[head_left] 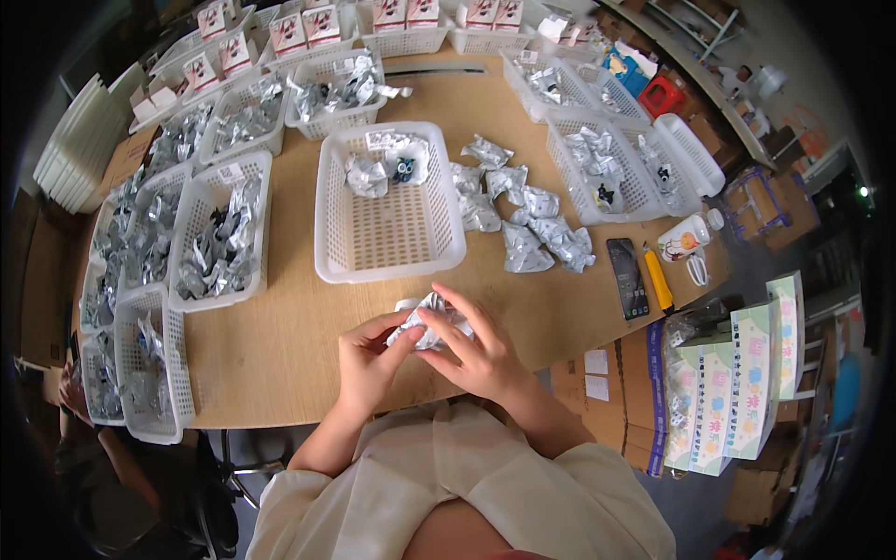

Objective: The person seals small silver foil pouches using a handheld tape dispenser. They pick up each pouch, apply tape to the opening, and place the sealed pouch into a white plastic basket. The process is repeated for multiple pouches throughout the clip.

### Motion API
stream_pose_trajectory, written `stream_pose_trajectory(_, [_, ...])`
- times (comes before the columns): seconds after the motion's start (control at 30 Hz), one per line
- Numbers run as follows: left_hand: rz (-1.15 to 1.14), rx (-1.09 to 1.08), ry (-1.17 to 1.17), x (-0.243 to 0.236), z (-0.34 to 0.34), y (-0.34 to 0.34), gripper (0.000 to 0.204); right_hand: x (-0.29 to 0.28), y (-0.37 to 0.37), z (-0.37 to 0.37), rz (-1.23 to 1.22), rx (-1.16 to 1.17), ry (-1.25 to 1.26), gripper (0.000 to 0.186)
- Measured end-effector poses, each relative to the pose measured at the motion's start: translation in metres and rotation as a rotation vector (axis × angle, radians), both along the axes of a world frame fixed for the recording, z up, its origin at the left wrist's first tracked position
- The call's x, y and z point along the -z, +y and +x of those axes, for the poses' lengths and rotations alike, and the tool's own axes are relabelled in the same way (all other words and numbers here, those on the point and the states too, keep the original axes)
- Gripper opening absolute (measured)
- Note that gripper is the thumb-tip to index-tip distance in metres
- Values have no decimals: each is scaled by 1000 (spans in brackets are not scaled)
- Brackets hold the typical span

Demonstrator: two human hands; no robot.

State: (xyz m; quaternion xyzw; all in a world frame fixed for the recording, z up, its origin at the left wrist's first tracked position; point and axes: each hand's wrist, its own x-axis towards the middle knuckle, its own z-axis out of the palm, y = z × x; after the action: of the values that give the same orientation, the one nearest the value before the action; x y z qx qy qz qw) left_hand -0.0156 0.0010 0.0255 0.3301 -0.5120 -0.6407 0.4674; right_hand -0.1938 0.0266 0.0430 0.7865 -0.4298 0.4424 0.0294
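Close to the table's near edge, both my hands hold a crumpled silver foil packet [431, 314]. My left hand [368, 358] pinches its left side between thumb and fingers. On the other side, my right hand [481, 347] has its thumb and fingers bent around the foil, with the index finger raised. What the packet contains is hidden. Just beyond my hands stands a white plastic basket [387, 238]. At its far end lie a foil packet [367, 175] and a small dark blue item [403, 170]. Several foil packets [527, 250] are piled to the basket's right.
Baskets of foil packets [219, 247] line the left side; others [597, 154] stand at the far right. Printed boxes [289, 35] sit in baskets at the back. A phone [627, 278], yellow cutter [658, 277] and white bottle [684, 237] lie right. Another person's arm [126, 467] shows lower left.
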Motion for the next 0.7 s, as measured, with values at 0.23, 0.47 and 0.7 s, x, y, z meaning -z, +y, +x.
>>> stream_pose_trajectory(0.23, [-340, -128, -72, -21, -11, -17, 40, 14, -79, -77, 11, 487, -188, 51])
stream_pose_trajectory(0.47, [-331, -353, -99, -3, 16, -35, 25, 15, -86, -131, 130, 623, -61, 66])
stream_pose_trajectory(0.7, [-350, -480, -173, 2, 35, -44, 18, 42, 46, -247, 405, 1172, -16, 88])
